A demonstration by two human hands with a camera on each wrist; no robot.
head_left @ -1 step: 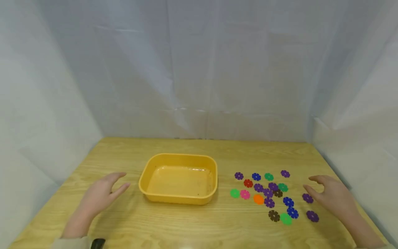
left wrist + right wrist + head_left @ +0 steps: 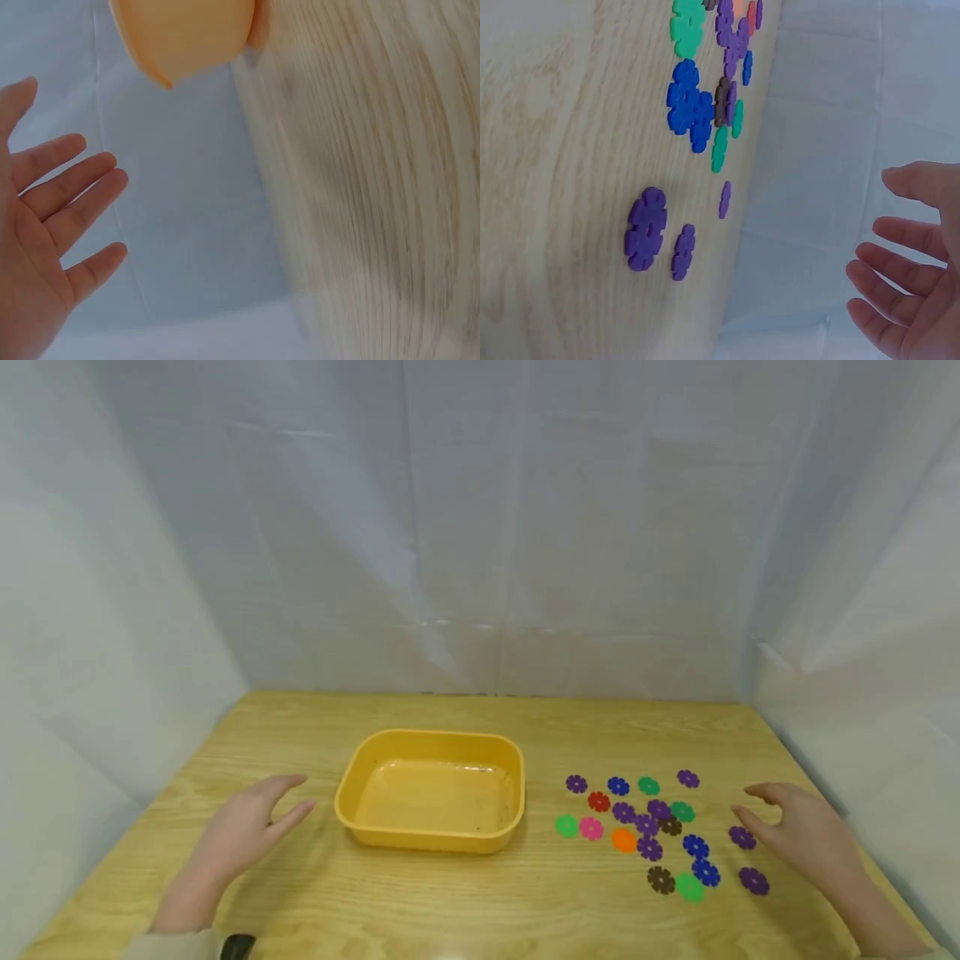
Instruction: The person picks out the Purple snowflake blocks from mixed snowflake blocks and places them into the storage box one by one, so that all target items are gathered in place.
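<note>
A yellow tray (image 2: 429, 843) sits empty in the middle of the wooden table (image 2: 450, 902). To its right lie several flower-shaped discs (image 2: 648, 827) in purple, blue, green, red, pink, orange and brown. My left hand (image 2: 251, 822) hovers left of the tray with relaxed fingers and holds nothing; in the left wrist view its fingers (image 2: 60, 202) are spread, with the tray (image 2: 180, 37) ahead. My right hand (image 2: 798, 831) hovers right of the discs, empty, nearest a purple disc (image 2: 742, 837). The right wrist view shows the straight fingers (image 2: 900, 262) and two purple discs (image 2: 646, 229).
White cloth (image 2: 480, 527) walls the table at the back and on both sides. The table's right edge runs close by my right forearm. Bare wood stretches in front of the tray.
</note>
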